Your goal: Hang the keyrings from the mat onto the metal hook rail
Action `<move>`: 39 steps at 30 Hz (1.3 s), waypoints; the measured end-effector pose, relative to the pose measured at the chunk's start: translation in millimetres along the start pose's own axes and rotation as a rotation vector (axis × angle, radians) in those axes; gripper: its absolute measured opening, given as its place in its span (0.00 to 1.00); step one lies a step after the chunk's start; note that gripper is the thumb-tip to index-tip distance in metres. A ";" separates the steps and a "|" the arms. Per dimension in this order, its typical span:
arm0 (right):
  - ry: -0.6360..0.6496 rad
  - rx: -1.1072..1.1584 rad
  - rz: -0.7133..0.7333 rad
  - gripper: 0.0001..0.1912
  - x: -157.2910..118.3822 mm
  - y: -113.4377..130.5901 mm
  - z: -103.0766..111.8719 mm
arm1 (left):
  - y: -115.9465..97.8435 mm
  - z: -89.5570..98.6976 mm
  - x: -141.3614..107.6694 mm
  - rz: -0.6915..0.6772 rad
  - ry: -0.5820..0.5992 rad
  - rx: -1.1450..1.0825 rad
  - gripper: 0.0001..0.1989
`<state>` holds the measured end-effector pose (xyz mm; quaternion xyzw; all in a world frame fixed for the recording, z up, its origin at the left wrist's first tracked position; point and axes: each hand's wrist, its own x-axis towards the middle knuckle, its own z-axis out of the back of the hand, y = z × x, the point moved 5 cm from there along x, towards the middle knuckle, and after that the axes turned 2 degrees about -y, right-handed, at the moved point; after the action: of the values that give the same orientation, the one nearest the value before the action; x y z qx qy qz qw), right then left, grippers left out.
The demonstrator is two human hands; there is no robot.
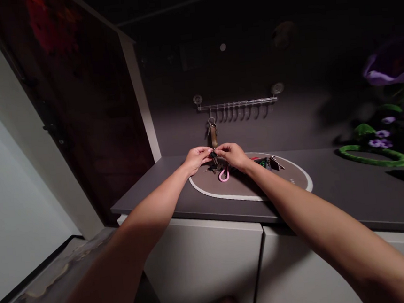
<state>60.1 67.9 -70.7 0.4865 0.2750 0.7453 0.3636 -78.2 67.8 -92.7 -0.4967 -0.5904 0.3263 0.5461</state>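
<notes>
Both hands meet above an oval brown mat with a white rim point(223, 197). My left hand point(197, 159) pinches a small bunch of keys point(214, 156) from the left, and my right hand point(233, 155) pinches it from the right. The keys hang between the fingertips. Just behind them, a brown key holder point(214, 135) hangs by a ring from the leftmost part of a clear hook rail point(237, 104). A pink loop point(224, 173) lies on the mat below my right hand. More keys and small items point(274, 163) lie on the mat, partly behind my right forearm.
The mat rests on a dark grey counter point(336, 196) above white cabinet doors point(211, 259). Purple flowers with a green fuzzy ring point(375, 159) stand at the right. A dark red door point(88, 109) is at the left.
</notes>
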 end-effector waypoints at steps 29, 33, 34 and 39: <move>-0.287 0.337 -0.098 0.17 18.7 6.3 21.4 | -2.3 -2.8 -4.8 -0.219 -0.065 0.687 0.09; -0.399 0.330 -0.066 0.15 42.0 14.1 33.0 | -5.3 -3.7 -7.8 -0.225 -0.097 0.745 0.08; -0.424 0.328 -0.067 0.15 47.9 15.3 35.2 | -6.0 -4.2 -8.5 -0.223 -0.097 0.753 0.08; -0.516 0.187 -0.078 0.16 76.2 14.1 41.5 | -6.7 -7.5 -10.2 -0.208 -0.067 0.771 0.09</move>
<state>74.7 123.7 -4.3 0.6807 0.2593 0.5535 0.4038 -73.4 54.9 -88.3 -0.1820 -0.4893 0.4828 0.7031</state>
